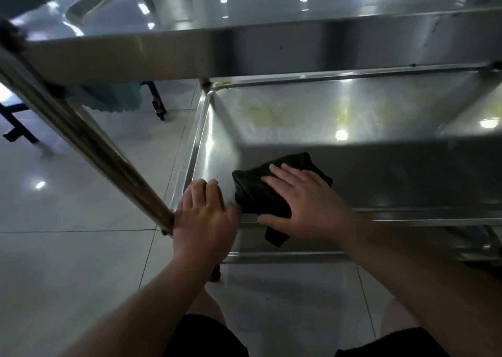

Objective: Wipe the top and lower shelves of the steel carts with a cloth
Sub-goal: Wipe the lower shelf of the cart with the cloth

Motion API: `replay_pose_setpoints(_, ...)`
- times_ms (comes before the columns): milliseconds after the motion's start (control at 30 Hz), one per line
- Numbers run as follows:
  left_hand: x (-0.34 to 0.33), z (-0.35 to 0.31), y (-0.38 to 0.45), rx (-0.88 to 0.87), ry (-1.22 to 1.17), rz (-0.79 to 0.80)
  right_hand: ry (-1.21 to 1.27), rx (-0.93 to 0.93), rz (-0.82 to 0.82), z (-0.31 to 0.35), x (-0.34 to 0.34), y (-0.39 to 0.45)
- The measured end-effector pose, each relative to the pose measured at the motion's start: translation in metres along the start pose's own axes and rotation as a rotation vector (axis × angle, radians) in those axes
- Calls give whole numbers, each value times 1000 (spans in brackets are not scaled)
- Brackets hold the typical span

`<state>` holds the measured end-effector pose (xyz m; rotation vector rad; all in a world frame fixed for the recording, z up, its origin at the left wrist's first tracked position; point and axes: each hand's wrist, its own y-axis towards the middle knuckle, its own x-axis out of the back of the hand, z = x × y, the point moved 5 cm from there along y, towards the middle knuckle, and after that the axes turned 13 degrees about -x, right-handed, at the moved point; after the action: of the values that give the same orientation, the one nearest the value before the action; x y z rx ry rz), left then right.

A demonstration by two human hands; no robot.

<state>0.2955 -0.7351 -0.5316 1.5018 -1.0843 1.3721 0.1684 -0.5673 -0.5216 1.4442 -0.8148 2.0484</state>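
1. Head view: a steel cart (271,55) fills the upper and right part of the picture; its top shelf (298,1) shines with ceiling-light reflections, and its front rim runs across as a broad band.
2. Below it lies the lower shelf (353,117), a shallow steel tray with raised edges; yellowish stains show on its far part.
3. A black cloth (260,191) lies bunched on the near left corner of the lower shelf, and one end of it hangs over the near rim.
4. The right hand (304,207) lies flat on the cloth with fingers straight and spread, pressing it onto the shelf; the grip is open-palmed, not curled round the cloth.
5. The left hand (203,215) holds the near left corner of the lower shelf, fingers curled over the rim just beside the cloth.
6. A slanted steel leg (89,142) of the cart runs from the upper left down to that corner, meeting it by the left hand.
7. The cart stands on a glossy pale tiled floor (68,248); dark shorts (206,337) and bare knees show at the bottom edge.
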Motion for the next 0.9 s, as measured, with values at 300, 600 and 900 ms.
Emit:
replay_pose_setpoints(300, 8, -5, -1, -38, 68, 159, -15, 5, -51, -7, -4, -35)
replay_pose_setpoints(600, 26, -7, 7, -12, -45, 433, 29, -61, 56, 2, 23, -67)
replay_pose_setpoints(900, 128, -65, -58, -58, -185, 655, -154, -327, 512, 23, 98, -138)
